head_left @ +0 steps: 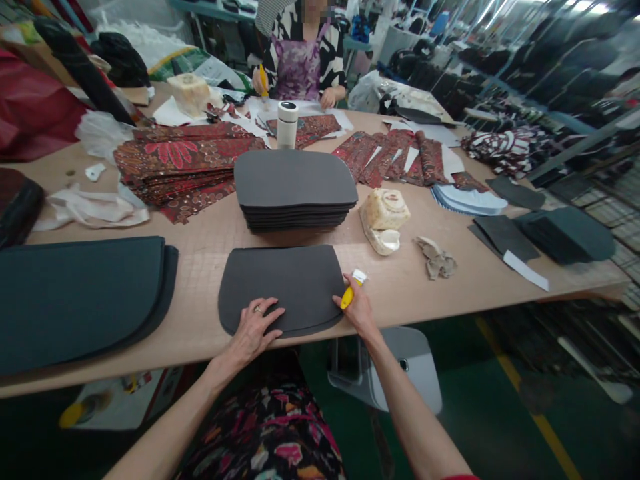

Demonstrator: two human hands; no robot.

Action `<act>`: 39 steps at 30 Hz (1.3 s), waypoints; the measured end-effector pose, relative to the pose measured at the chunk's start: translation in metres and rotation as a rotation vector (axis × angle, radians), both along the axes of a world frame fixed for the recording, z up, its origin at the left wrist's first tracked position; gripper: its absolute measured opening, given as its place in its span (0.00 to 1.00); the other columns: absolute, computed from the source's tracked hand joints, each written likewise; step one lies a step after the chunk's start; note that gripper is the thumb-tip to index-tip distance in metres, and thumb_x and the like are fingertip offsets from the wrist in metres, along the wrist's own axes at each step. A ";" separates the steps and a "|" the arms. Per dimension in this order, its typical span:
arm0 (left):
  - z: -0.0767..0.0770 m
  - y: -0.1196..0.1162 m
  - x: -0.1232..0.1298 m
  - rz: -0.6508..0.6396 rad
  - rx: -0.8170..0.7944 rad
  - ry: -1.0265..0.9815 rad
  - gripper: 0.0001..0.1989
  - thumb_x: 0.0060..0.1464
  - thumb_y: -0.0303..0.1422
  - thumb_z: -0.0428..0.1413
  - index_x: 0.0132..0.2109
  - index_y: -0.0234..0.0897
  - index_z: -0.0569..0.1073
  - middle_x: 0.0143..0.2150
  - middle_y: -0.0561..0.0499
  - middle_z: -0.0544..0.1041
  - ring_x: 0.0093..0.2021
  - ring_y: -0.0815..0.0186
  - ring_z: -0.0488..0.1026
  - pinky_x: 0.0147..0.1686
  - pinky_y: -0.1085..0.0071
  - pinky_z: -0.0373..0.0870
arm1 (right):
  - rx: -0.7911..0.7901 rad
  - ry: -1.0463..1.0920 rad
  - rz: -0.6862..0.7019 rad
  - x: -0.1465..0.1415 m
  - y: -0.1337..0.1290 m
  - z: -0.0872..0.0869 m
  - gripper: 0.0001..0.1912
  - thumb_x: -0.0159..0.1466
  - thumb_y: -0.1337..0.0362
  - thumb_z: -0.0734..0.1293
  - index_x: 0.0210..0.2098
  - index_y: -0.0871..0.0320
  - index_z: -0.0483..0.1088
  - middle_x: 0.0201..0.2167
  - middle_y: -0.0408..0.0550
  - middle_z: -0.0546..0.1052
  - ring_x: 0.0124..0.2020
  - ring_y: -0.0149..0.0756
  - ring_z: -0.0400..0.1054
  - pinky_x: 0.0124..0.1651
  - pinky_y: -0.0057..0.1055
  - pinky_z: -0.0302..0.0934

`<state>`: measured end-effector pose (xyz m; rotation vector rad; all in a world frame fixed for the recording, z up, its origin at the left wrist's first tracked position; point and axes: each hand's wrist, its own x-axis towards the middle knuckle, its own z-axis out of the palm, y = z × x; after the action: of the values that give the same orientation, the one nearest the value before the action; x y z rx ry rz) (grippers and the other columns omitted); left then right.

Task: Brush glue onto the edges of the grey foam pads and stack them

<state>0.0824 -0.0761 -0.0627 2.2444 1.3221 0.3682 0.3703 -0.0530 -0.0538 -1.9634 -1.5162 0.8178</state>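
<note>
A dark grey panel (285,280) with rounded corners lies flat near the table's front edge; another layer shows along its lower rim. My left hand (257,327) rests on its near left part, fingers spread and holding nothing. At the panel's right edge, my right hand (357,310) is closed around a yellow-handled brush (347,297) with a white head, and its fingers touch the panel's edge. Just behind stands a stack of similar grey panels (295,179). To the right of that stack sits a whitish, stained plastic container (386,212) with an open, cut-out front.
Dark green-blue panels (75,300) lie at left. Patterned red fabric pieces (185,163), a white flask (287,125) and a crumpled rag (436,257) are on the table (400,293). Dark pieces (565,233) lie at right. Across the table, a co-worker (305,63) holds another yellow-handled tool.
</note>
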 end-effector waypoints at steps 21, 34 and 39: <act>0.004 0.003 0.002 -0.026 0.011 0.131 0.19 0.54 0.31 0.55 0.54 0.42 0.69 0.59 0.42 0.64 0.55 0.51 0.57 0.45 0.53 0.65 | -0.041 0.036 0.046 0.002 0.000 0.006 0.40 0.53 0.64 0.65 0.64 0.59 0.51 0.34 0.47 0.74 0.29 0.33 0.65 0.34 0.29 0.60; 0.007 0.004 0.001 -0.059 0.006 0.212 0.24 0.54 0.29 0.54 0.58 0.50 0.66 0.59 0.44 0.63 0.54 0.51 0.58 0.44 0.57 0.65 | 0.187 -0.324 0.071 -0.007 -0.003 -0.027 0.37 0.53 0.73 0.60 0.63 0.61 0.53 0.33 0.51 0.73 0.34 0.39 0.66 0.40 0.37 0.62; -0.012 0.003 -0.005 -0.023 0.100 0.222 0.28 0.51 0.26 0.55 0.58 0.55 0.65 0.59 0.47 0.65 0.54 0.52 0.60 0.44 0.58 0.67 | 0.277 -0.380 0.032 -0.011 -0.006 -0.041 0.34 0.56 0.74 0.59 0.63 0.58 0.52 0.33 0.50 0.72 0.33 0.38 0.66 0.37 0.34 0.62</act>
<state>0.0775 -0.0731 -0.0746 2.4392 1.4140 0.1845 0.3598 -0.0586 -0.0948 -1.9604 -1.7668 0.2312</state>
